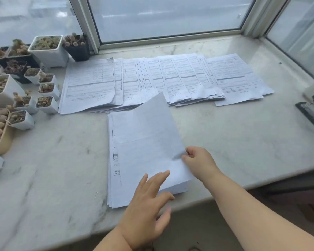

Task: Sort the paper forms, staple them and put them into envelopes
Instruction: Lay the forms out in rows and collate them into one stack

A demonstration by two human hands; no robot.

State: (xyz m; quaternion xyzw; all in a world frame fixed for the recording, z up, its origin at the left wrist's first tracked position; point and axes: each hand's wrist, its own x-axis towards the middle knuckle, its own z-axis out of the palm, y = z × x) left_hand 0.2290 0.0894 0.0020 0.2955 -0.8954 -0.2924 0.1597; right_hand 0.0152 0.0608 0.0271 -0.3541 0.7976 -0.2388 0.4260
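Note:
A stack of paper forms (116, 180) lies on the marble sill near its front edge. My right hand (198, 160) pinches the right edge of the top sheet (147, 134), which is lifted and turned so its blank back faces up. My left hand (149, 201) rests flat with spread fingers on the stack's lower right part. Farther back, several overlapping piles of printed forms (152, 80) lie in a row under the window. A black stapler (312, 111) sits at the far right edge of the sill.
Many small pots of succulents (43, 49) crowd the left side of the marble sill (234, 134). Window frames close off the back and right. The sill's front edge runs diagonally under my arms.

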